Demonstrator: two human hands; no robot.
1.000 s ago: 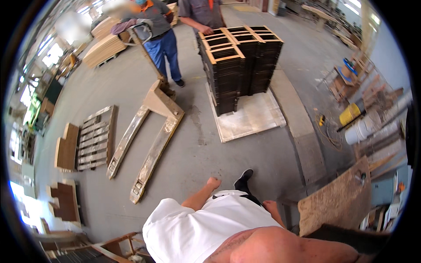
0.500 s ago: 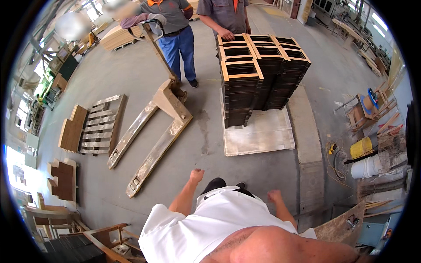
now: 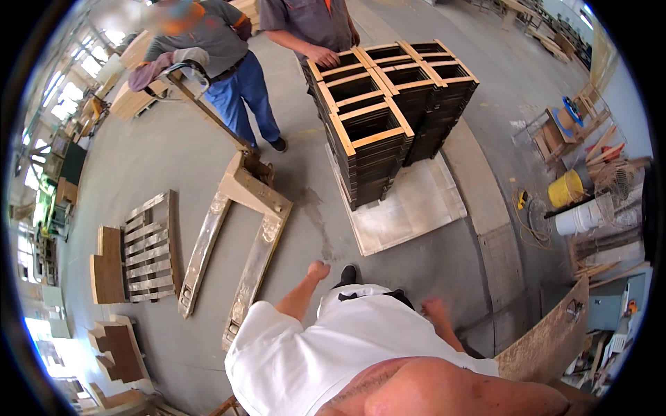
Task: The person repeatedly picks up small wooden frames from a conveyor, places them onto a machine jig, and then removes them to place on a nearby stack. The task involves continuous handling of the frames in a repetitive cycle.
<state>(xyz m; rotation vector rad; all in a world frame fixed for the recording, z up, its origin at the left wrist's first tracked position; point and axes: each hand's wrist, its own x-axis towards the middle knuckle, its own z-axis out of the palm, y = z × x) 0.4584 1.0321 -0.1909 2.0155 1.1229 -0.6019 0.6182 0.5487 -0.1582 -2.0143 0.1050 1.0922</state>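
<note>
My left hand [image 3: 318, 270] hangs in front of my body with its fingers curled in, and nothing shows in it. On the other side, my right hand [image 3: 435, 307] is low beside my hip, its fingers smeared and partly hidden. Neither touches anything I can see. Ahead stands a tall stack of dark frames with light wooden top strips [image 3: 385, 104], resting on a pale flat board [image 3: 423, 208]. At the stack's far side a person in grey [image 3: 309, 24] lays a hand on its top. Nearest my left hand is the floor by a pallet jack [image 3: 253, 180].
Another person in blue trousers [image 3: 239, 90] leans on the jack's handle. A slatted pallet [image 3: 149, 249] and stacked brown boards [image 3: 107, 267] lie at the left. To the right are a yellow bucket [image 3: 565, 187], a white bucket [image 3: 579, 218] and loose cable [image 3: 531, 225].
The stack looks nearer and the view has turned, shifting the jack and pallet lower. My feet have moved. Both hands stay low; the person in grey keeps a hand on the stack.
</note>
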